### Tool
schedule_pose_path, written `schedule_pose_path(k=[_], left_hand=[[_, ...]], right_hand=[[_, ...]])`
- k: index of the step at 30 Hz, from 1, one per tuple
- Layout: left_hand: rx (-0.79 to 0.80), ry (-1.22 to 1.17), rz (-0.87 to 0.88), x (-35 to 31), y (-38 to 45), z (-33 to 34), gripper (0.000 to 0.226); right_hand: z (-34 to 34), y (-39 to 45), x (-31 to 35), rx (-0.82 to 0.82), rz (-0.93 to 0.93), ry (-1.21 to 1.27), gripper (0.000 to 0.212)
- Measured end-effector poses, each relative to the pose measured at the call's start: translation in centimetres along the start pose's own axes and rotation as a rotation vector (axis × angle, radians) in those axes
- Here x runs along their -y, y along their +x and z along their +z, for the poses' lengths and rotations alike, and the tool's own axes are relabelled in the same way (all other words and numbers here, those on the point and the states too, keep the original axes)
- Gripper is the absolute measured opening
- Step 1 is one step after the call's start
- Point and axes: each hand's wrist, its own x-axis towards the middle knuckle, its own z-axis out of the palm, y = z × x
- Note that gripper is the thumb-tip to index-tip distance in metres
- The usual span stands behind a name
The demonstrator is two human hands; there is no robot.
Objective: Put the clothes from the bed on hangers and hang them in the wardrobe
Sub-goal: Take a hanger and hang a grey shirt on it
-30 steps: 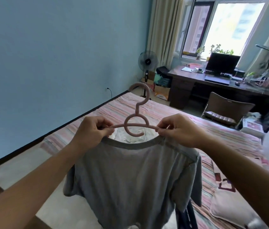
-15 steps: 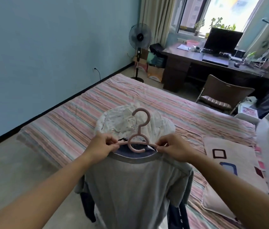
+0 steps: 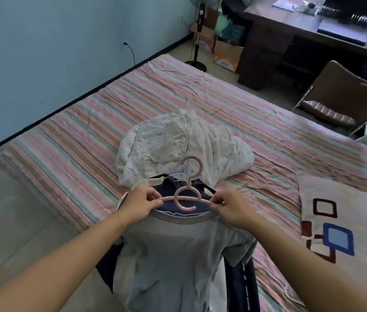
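Note:
A grey T-shirt (image 3: 173, 251) hangs on a pink plastic hanger (image 3: 187, 199) held over the near edge of the bed (image 3: 83, 140). My left hand (image 3: 139, 206) pinches the hanger's left arm at the shirt's shoulder. My right hand (image 3: 232, 208) pinches the right arm together with the collar. Behind the hanger lie a dark navy garment (image 3: 175, 188) and a crumpled white patterned garment (image 3: 178, 143) on the striped sheet. More dark clothing (image 3: 241, 280) hangs under the shirt at the bed's edge. The wardrobe is out of view.
A patterned pillow (image 3: 335, 224) lies at the right on the bed. Beyond the bed stand a folding chair (image 3: 344, 93), a dark desk (image 3: 290, 34) with a laptop, a standing fan (image 3: 198, 41) and cardboard boxes (image 3: 227, 52). A blue wall runs along the left, with bare floor (image 3: 13, 221) beside the bed.
The hanger with the grey shirt has come down from chest height toward the bed, and my view has tilted down. Both hands keep their hold on the hanger's arms.

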Motion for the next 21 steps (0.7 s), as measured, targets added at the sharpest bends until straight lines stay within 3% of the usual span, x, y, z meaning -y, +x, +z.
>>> schedule_pose_path(k=[13,21], left_hand=[[-0.054,0.135,-0.141,9.2,16.7,7.8,0.005],[0.029,0.242,-0.192,14.4,22.9,11.5,0.007]], right_hand=[[11.0,15.7,-8.6,-0.050,0.171,0.002,0.015],[16.0,21.8,-12.4,-0.009,0.225,-0.132,0.017]])
